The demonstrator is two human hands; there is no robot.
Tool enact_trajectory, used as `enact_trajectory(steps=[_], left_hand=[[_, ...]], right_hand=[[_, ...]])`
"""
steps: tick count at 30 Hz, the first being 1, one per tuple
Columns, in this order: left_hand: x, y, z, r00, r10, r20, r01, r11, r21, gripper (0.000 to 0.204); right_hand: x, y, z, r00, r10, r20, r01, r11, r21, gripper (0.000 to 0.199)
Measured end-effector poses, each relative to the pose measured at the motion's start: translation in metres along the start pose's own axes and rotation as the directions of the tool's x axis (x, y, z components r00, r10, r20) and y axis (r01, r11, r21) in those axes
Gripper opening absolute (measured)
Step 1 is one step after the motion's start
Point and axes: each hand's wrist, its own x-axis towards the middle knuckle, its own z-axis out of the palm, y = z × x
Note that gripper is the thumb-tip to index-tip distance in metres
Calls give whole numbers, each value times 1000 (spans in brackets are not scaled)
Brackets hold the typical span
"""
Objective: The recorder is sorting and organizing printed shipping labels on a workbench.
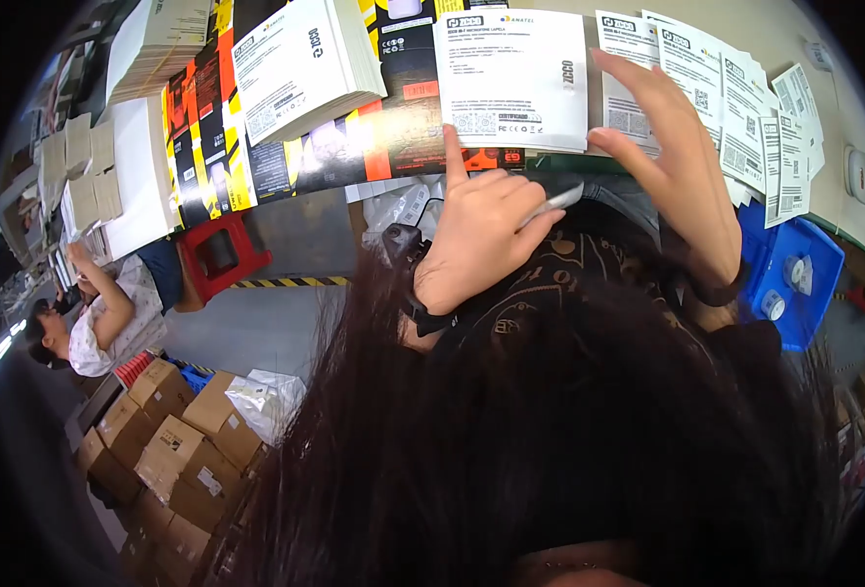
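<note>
Pinching grip: left hand point(481, 235) presses one finger on a thin white printed sheet point(512, 78) at upper centre on the bench point(843, 196), holding a grey blade point(552, 205); right hand point(672, 157), fingers spread, lifts its edge. Light, floppy paper, likely best taken at an edge.

Grey floor point(256, 333) lay left of the hands, w/ a yellow-black hazard stripe point(286, 282) and red stool point(219, 252). Brown cartons point(173, 445) were stacked lower left; blue bin point(794, 279) sat right, under the pale tabletop point(775, 29).

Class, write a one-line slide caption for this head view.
Left hand, gripping a slim silver tool, presses a white printed leaflet on the table while the right hand hovers open.
</note>
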Motion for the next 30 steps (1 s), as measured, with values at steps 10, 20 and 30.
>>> enact_trajectory(steps=[10,20,30], left_hand=[[10,4,-7,968,-115,-223,83,985,-149,11],[28,15,6,894,-191,-405,101,967,-234,11],[28,4,8,923,-20,-385,-50,984,-171,8]], right_hand=[[-13,-4,11,870,245,427,-492,391,778,16],[-13,-4,14,926,232,299,-375,454,808,8],[-11,-8,16,937,257,237,-334,458,824,9]])
